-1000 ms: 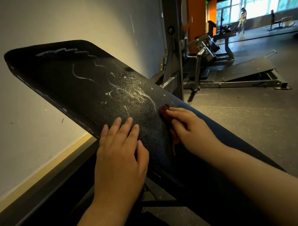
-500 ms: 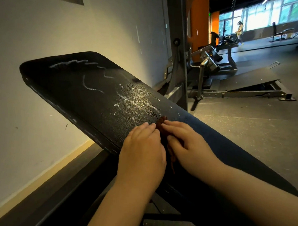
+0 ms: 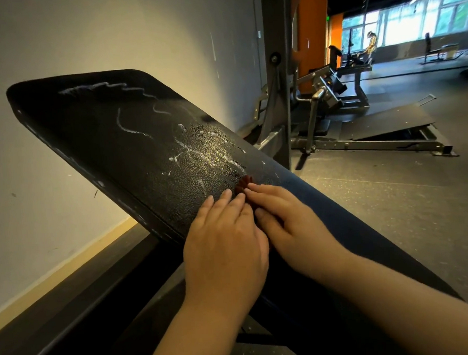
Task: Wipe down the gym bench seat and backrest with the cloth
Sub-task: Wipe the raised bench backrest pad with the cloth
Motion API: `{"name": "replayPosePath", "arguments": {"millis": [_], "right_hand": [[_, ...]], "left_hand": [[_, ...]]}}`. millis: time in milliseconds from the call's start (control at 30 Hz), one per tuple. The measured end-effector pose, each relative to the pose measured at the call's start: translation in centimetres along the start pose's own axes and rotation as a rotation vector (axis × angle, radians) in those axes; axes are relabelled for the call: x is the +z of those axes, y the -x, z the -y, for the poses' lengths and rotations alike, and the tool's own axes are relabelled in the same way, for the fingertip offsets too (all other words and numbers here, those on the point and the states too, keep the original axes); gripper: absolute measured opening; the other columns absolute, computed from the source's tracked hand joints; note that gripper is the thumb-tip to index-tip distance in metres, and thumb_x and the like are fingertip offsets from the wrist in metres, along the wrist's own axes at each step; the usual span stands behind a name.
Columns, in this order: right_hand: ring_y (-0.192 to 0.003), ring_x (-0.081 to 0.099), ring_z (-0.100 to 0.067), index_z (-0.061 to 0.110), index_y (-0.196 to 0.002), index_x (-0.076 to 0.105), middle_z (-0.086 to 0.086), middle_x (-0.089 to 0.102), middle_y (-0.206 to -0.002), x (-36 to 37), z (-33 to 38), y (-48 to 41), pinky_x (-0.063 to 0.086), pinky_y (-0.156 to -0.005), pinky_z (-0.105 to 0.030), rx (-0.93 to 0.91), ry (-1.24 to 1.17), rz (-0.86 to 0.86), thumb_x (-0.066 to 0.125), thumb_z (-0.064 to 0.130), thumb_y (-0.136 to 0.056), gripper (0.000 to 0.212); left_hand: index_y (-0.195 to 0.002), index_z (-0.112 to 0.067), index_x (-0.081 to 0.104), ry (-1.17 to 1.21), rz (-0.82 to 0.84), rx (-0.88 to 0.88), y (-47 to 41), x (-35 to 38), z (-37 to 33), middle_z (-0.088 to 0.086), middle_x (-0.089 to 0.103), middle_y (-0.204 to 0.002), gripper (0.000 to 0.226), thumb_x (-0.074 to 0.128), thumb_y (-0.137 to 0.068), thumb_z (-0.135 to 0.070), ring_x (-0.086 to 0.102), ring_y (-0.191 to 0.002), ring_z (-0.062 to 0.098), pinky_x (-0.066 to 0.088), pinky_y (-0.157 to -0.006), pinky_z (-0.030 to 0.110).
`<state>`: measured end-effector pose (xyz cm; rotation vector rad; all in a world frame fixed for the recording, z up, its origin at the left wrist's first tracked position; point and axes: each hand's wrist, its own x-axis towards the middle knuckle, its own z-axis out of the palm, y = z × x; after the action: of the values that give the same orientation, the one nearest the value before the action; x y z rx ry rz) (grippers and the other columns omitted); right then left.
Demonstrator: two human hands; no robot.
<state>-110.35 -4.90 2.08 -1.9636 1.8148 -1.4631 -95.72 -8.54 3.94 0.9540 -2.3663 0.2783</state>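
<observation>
The black padded backrest of the gym bench slopes up to the left, streaked with white squiggles and wet patches. A dark red-brown cloth lies bunched on the pad near its right edge, mostly hidden. My right hand presses flat on the cloth, fingers stretched over it. My left hand lies flat beside it, its fingertips touching the cloth's left side. Both hands rest on the lower middle of the pad.
A pale wall runs close along the left with a yellow skirting strip. A steel upright stands behind the bench. Further gym machines and a sloped platform occupy the right floor. A person stands far off by the windows.
My left hand slid right across the pad from the left edge until it met the cloth beside my right hand. The view moved back slightly, showing more of the backrest.
</observation>
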Motion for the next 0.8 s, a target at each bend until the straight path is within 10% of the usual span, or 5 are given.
{"name": "replayPosePath", "arguments": {"millis": [233,433,667,800], "right_hand": [[-0.134,0.046,-0.011,0.021,-0.140,0.058,0.007,0.051,-0.145,-1.4,-4.1,-3.5,0.028,-0.111,-0.019,0.294,0.023,-0.199,0.049,0.015,-0.103,0.038],[-0.131,0.039,0.011,0.029,-0.141,0.056,0.022,0.048,-0.141,-1.0,-0.9,-0.6,0.024,-0.105,0.000,0.019,0.025,0.021,0.052,0.017,-0.103,0.041],[-0.133,0.050,-0.019,0.017,-0.142,0.056,0.001,0.052,-0.146,-3.0,-5.6,-4.2,0.035,-0.116,-0.032,0.347,0.085,-0.155,0.049,0.013,-0.103,0.040],[-0.131,0.044,0.000,0.029,-0.141,0.056,0.022,0.048,-0.140,-2.0,-3.1,-2.4,0.033,-0.113,-0.018,0.154,0.035,-0.014,0.052,0.016,-0.102,0.041]], "left_hand": [[-0.111,-0.009,0.076,-0.060,0.016,0.042,-0.5,0.2,-0.3,0.006,0.070,-0.126,0.035,0.055,-0.087,-0.023,0.061,-0.125,0.024,0.044,-0.109,0.050],[-0.104,-0.005,0.075,-0.041,-0.072,0.017,-2.0,0.5,-0.9,0.009,0.074,-0.111,0.029,0.060,-0.081,-0.013,0.068,-0.112,0.025,0.047,-0.103,0.044],[-0.095,-0.006,0.077,-0.045,-0.090,0.110,-2.1,1.5,-1.3,0.009,0.075,-0.108,0.019,0.079,-0.076,-0.012,0.070,-0.108,0.023,0.052,-0.101,0.044],[-0.094,-0.006,0.076,-0.024,-0.146,0.130,-2.3,1.8,-1.1,0.010,0.075,-0.107,0.018,0.078,-0.076,-0.010,0.070,-0.107,0.024,0.053,-0.100,0.045]]}}
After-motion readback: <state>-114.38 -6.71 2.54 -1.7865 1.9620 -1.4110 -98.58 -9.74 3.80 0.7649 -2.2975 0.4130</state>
